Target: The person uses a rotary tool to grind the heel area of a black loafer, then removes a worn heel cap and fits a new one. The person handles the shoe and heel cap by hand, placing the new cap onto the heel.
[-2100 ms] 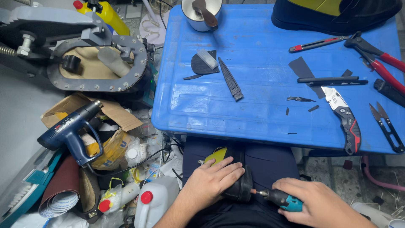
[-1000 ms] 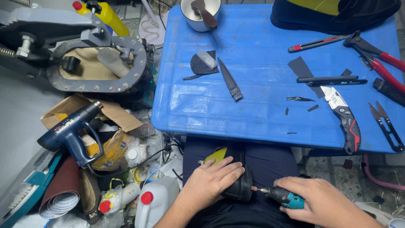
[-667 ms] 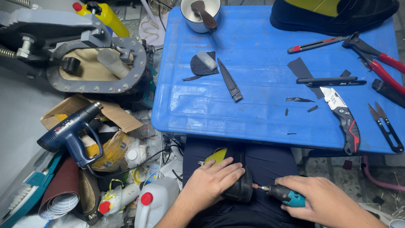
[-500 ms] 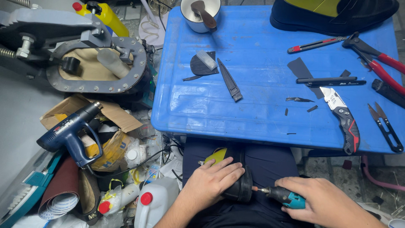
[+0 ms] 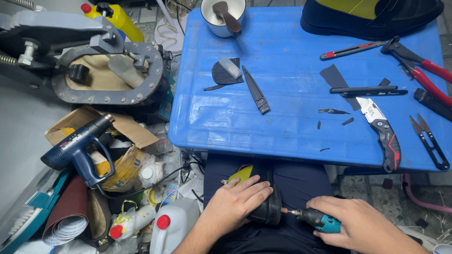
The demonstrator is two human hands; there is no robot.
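Left hand [image 5: 238, 202] lies flat, fingers closed over a black shoe with a yellow lining [image 5: 263, 207], pinning it on the lap. Right hand [image 5: 362, 228] is wrapped around a small teal-and-black rotary tool [image 5: 314, 219]; its bit touches the rounded black heel just right of the left fingertips. Heel looks stiff and dense, upper softer; best gripped across the upper, near the heel. Beyond both hands: blue plastic surface [image 5: 282, 117], red-and-black utility knife [image 5: 382, 131].
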